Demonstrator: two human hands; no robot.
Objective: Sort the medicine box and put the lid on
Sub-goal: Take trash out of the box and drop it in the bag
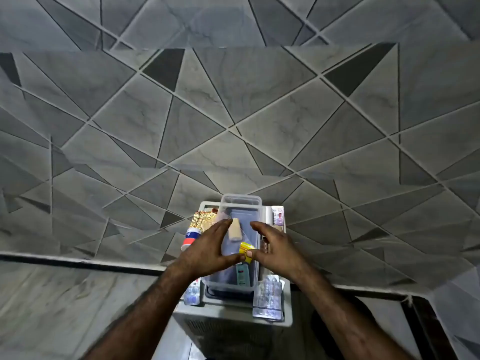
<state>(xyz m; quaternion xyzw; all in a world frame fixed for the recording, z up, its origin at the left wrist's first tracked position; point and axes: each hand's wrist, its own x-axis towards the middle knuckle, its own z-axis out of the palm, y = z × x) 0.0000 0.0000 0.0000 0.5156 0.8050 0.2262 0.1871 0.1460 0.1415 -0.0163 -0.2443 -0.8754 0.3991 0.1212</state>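
A clear plastic medicine box stands on a white stool, with a dark flat piece under it. My left hand hovers over the box's left wall, fingers stretched out. Its fingertips touch a beige roll inside the box. My right hand is over the right wall with fingers spread. Both thumbs meet at a small yellow packet, and the right thumb lies on it. A teal tube lies in the box's near end.
Around the box on the stool lie a gold foil pack, a white, red and blue tube, a pink blister strip and clear blister packs at near right and near left. Grey patterned floor tiles surround the stool.
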